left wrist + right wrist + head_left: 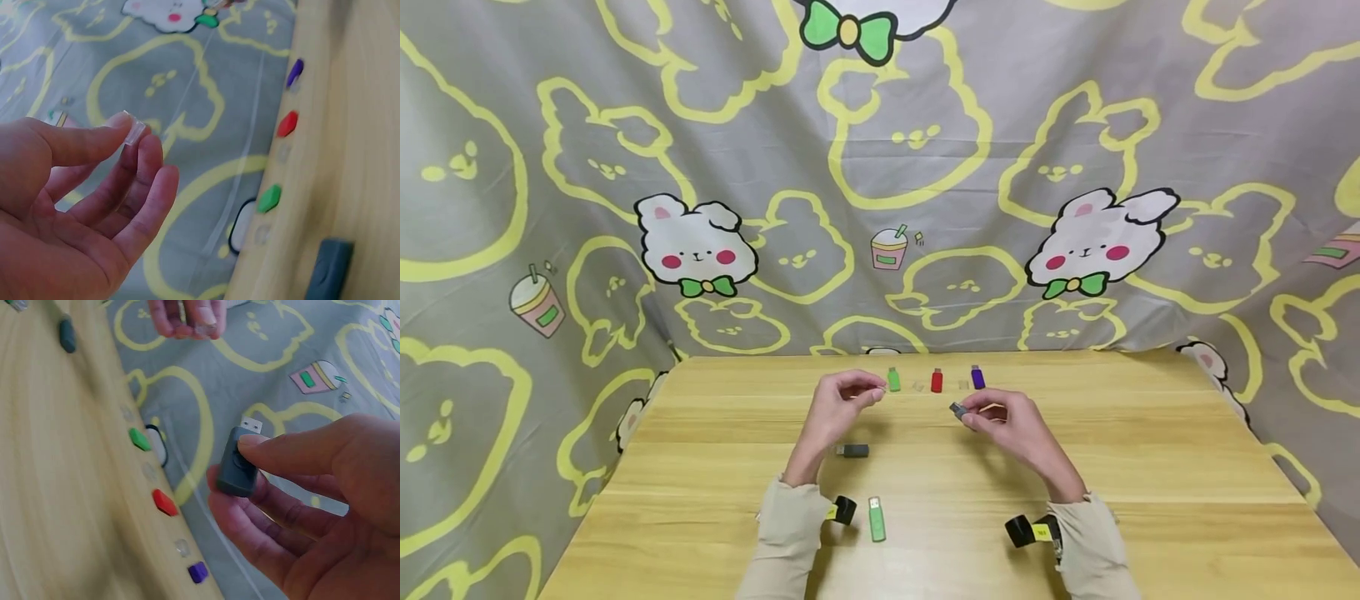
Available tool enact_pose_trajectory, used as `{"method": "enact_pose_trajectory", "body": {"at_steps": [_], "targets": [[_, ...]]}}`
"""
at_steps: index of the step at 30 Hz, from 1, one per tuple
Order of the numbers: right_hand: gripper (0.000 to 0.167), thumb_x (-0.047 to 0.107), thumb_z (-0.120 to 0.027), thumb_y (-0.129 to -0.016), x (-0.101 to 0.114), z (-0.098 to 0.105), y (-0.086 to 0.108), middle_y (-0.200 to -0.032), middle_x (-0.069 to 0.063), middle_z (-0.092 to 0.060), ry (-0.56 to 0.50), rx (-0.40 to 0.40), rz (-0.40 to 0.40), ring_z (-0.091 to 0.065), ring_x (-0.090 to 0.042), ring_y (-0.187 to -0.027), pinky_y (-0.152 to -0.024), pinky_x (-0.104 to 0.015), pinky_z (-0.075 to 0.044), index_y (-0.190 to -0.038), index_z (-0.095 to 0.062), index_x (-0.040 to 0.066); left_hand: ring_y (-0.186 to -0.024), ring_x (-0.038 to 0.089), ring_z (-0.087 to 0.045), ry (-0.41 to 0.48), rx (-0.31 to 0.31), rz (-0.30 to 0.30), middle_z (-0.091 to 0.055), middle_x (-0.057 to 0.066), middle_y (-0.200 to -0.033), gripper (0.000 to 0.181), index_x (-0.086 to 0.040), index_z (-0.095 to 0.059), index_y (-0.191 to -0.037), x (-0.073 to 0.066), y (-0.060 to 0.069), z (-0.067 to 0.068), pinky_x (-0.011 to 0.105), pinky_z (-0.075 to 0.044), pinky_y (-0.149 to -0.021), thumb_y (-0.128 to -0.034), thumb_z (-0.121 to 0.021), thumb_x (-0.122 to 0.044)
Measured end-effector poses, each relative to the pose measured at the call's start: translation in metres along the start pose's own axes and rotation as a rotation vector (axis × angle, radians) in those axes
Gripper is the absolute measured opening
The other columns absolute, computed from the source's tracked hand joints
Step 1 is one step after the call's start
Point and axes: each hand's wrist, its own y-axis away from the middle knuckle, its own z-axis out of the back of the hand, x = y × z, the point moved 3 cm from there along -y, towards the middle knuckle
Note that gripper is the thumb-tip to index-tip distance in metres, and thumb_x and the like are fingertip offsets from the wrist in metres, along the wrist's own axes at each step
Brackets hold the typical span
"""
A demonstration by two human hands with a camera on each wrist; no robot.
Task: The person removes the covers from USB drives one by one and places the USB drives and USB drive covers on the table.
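Over the wooden table (932, 483), the left hand (837, 407) tightly pinches a small clear cap (134, 133), while the right hand (1017, 423) grips a dark grey USB stick (232, 474) by its casing, seemingly to leave the metal plug (252, 425) bare and unobstructed.

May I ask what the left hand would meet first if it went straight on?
The left hand would probably meet the far green USB stick, but looks raised and might pass over it.
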Motion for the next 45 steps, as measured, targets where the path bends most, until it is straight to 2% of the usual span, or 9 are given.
{"method": "enact_pose_trajectory", "body": {"at_steps": [9,12,15,20,27,30,36,39,45], "targets": [[0.012,0.001,-0.079,-0.088,-0.003,-0.03,-0.02,-0.096,-0.011,-0.074,0.022,-0.015,-0.004,-0.072,-0.021,-0.081,-0.072,-0.025,-0.059,-0.099,-0.074,0.0,-0.087,0.026,-0.069,0.037,-0.14,0.052,-0.074,0.019,-0.099,0.011,0.005,-0.076,-0.101,0.014,-0.001,0.035,0.019,-0.054,-0.074,-0.0905,-0.075,0.003],[0.013,0.0,-0.08,-0.087,0.002,-0.044,-0.035,-0.097,-0.01,-0.074,0.009,-0.023,0.0,-0.072,-0.02,-0.082,-0.073,-0.025,-0.06,-0.098,-0.075,0.001,-0.09,0.031,-0.069,0.038,-0.146,0.071,-0.073,0.024,-0.102,0.013,0.009,-0.074,-0.103,0.014,0.0,0.043,0.019,-0.054,-0.076,-0.0911,-0.074,0.005],[0.012,0.0,-0.081,-0.086,0.009,-0.058,-0.051,-0.095,-0.01,-0.075,0.011,-0.041,0.014,-0.071,-0.02,-0.08,-0.071,-0.026,-0.06,-0.096,-0.076,0.001,-0.093,0.036,-0.069,0.021,-0.149,0.082,-0.071,0.028,-0.104,0.014,0.013,-0.072,-0.104,0.006,0.004,0.049,0.019,-0.054,-0.077,-0.0919,-0.072,0.007],[0.01,0.002,-0.083,-0.085,0.016,-0.078,-0.076,-0.089,-0.006,-0.075,0.024,-0.083,-0.04,-0.069,-0.018,-0.076,-0.067,-0.027,-0.058,-0.093,-0.077,0.004,-0.093,0.034,-0.068,0.008,-0.159,0.106,-0.07,0.029,-0.104,0.014,0.016,-0.07,-0.105,-0.01,0.011,0.057,0.018,-0.054,-0.077,-0.0925,-0.07,0.008],[0.012,0.002,-0.083,-0.084,0.024,-0.105,-0.109,-0.084,-0.008,-0.075,0.027,-0.078,-0.126,-0.069,-0.017,-0.074,-0.064,-0.025,-0.054,-0.094,-0.077,0.0,-0.094,0.034,-0.068,0.01,-0.171,0.133,-0.071,0.029,-0.106,0.016,0.015,-0.07,-0.106,-0.01,0.013,0.064,0.019,-0.054,-0.079,-0.0929,-0.071,0.007],[0.011,0.005,-0.084,-0.083,0.024,-0.114,-0.121,-0.081,-0.009,-0.075,0.077,-0.08,-0.151,-0.069,-0.016,-0.071,-0.062,-0.025,-0.055,-0.092,-0.078,0.001,-0.094,0.035,-0.068,0.003,-0.181,0.133,-0.071,0.028,-0.105,0.015,0.015,-0.07,-0.105,-0.007,0.013,0.066,0.019,-0.054,-0.077,-0.093,-0.071,0.006],[0.012,0.009,-0.086,-0.082,0.025,-0.128,-0.137,-0.079,-0.007,-0.075,0.229,-0.107,-0.15,-0.071,-0.02,-0.073,-0.073,-0.035,-0.058,-0.085,-0.076,0.004,-0.095,0.037,-0.068,0.003,-0.176,0.147,-0.07,0.03,-0.106,0.015,0.016,-0.07,-0.106,-0.007,0.013,0.067,0.018,-0.054,-0.077,-0.0932,-0.07,0.007],[0.012,0.008,-0.086,-0.082,0.028,-0.135,-0.141,-0.078,-0.006,-0.073,0.281,-0.11,-0.136,-0.07,-0.022,-0.073,-0.074,-0.04,-0.059,-0.081,-0.074,0.005,-0.095,0.037,-0.068,0.008,-0.179,0.154,-0.07,0.029,-0.106,0.015,0.016,-0.07,-0.105,0.0,0.01,0.068,0.018,-0.054,-0.077,-0.0928,-0.07,0.007],[0.02,0.002,-0.084,-0.081,0.03,-0.151,-0.15,-0.072,-0.004,-0.066,0.382,-0.115,-0.105,-0.064,-0.025,-0.071,-0.075,-0.044,-0.057,-0.07,-0.067,0.007,-0.091,0.028,-0.07,0.026,-0.201,0.16,-0.072,0.025,-0.104,0.015,0.013,-0.071,-0.105,0.031,0.002,0.072,0.017,-0.055,-0.076,-0.0931,-0.072,0.004]]}}
